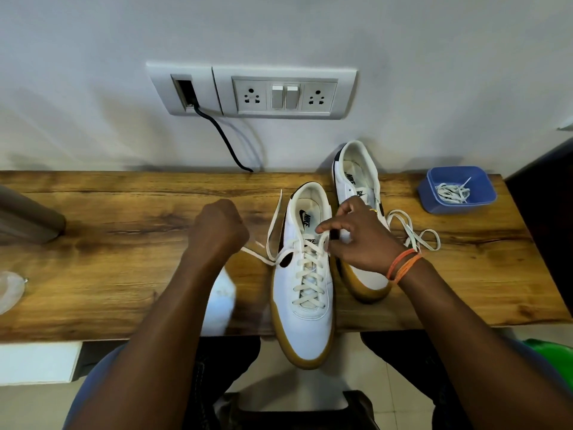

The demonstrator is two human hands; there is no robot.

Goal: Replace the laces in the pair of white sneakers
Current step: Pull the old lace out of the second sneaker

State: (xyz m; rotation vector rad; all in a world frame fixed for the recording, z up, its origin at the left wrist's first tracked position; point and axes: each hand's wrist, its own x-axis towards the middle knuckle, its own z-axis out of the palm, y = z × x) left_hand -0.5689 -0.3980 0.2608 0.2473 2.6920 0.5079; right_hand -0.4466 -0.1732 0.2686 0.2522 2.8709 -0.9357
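Lacing near shoe at shelf front edge, top eyelets left. Left hand fisted on lace end; right hand pinched other end. Next: thread last eyelet, even ends.

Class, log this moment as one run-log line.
left hand: pulls lace | right hand: pinches lace at near shoe | far shoe: laces loose | box: spare laces
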